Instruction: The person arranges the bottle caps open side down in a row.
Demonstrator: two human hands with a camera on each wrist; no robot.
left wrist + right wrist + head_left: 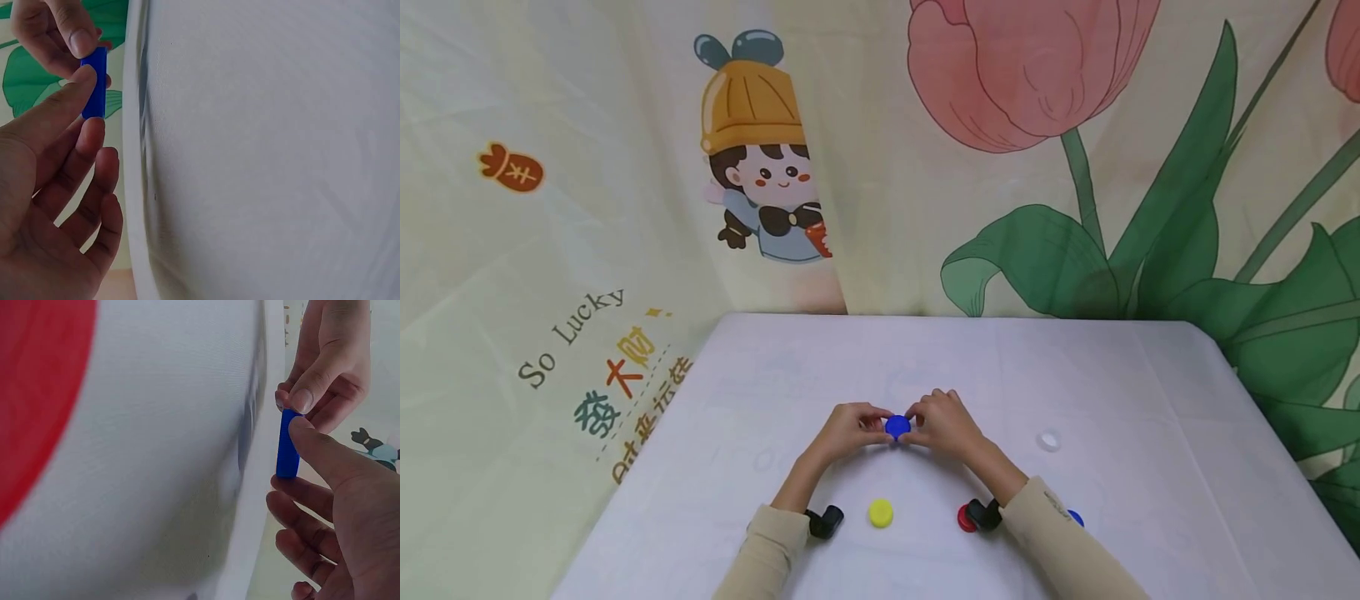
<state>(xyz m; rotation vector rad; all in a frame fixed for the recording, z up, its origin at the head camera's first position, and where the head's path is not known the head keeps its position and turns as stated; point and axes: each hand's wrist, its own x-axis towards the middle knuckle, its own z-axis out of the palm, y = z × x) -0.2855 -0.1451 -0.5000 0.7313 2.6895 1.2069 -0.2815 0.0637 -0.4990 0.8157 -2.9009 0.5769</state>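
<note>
Both hands meet over the far middle of the white table, holding one blue disc (897, 427) between them. My left hand (852, 430) pinches its left side with thumb and fingertips. On the opposite side, my right hand (945, 425) grips the edge the same way. Seen edge-on in the left wrist view, the blue disc (95, 87) is a thick, flat slab with a thumb against it. The right wrist view gives the same blue disc (287, 447), thumbs on its near side and the other fingers loosely bent below.
Nearer the front of the white table (1150, 400), a yellow disc (881, 513) lies between the forearms. A red disc (966, 518) sits partly behind the right wrist camera (983, 514). Another blue piece (1077, 517) peeks past the right sleeve. A clear round piece (1048, 440) lies to the right.
</note>
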